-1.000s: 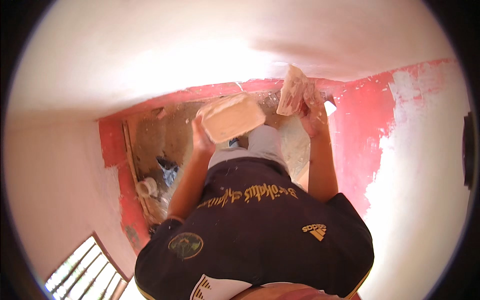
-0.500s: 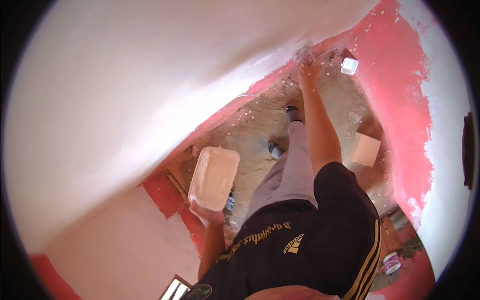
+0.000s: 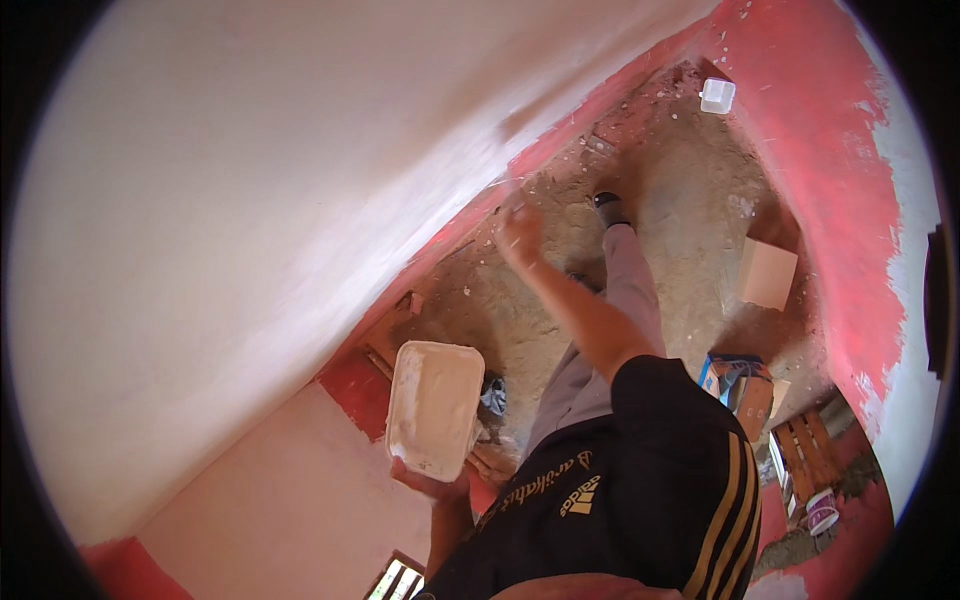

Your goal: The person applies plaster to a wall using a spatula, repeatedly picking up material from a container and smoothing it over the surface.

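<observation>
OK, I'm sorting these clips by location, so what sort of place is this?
Probably a room under renovation: the right wall is patchy red and white, the floor looks dirty and white-flecked, and the left hand holds a tray smeared with something pale.

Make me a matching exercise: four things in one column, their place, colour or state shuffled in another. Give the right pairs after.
1. Tray
2. Right hand
3. White container
4. Shirt

A. On the floor
B. Mostly black
C. Held in the left hand
D. Blurred, near the wall's red band

Pairs: 1-C, 2-D, 3-A, 4-B
</observation>
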The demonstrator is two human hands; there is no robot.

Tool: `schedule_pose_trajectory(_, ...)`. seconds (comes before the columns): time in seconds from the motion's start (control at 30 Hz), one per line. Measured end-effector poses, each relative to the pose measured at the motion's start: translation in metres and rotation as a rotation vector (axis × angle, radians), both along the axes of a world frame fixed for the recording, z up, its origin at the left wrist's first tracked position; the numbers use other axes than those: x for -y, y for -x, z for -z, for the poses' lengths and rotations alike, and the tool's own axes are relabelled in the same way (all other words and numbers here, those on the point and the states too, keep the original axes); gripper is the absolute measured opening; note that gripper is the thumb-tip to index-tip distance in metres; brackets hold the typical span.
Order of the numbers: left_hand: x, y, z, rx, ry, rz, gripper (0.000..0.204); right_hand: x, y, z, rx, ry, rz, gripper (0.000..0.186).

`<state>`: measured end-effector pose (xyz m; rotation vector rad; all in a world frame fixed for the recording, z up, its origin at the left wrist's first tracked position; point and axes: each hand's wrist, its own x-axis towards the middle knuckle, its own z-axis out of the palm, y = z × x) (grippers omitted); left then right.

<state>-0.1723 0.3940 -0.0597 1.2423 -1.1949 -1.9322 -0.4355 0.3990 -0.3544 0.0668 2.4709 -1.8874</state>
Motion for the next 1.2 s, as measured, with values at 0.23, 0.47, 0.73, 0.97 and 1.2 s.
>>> schedule_pose_trajectory(0.23, 0.006, -0.007, 0.009, 0.018, -0.054, -0.043, 0.067, -0.09, 0.204, 0.023, -0.189, 0.08, 0.41, 0.036)
schedule_pose_trajectory(0.47, 0.01, 0.014, -0.01, 0.027, 0.075, 0.158, 0.066, 0.067, -0.015, 0.002, 0.064, 0.58, 0.058, 0.039)
schedule_pose_trajectory(0.73, 0.022, 0.003, 0.0, 0.024, -0.054, 0.052, 0.066, -0.041, 0.096, 0.054, -0.508, -0.352, 0.311, 0.018)
schedule_pose_trajectory(0.97, 0.008, 0.012, 0.013, 0.056, -0.032, 0.143, 0.064, 0.073, 0.017, -0.004, 0.284, 0.157, -0.022, 0.054)
schedule_pose_trajectory(1.2, 0.022, 0.031, 0.002, 0.066, 0.092, 0.244, 0.065, -0.015, 0.044, 0.11, -0.296, -0.299, 0.068, 0.028)
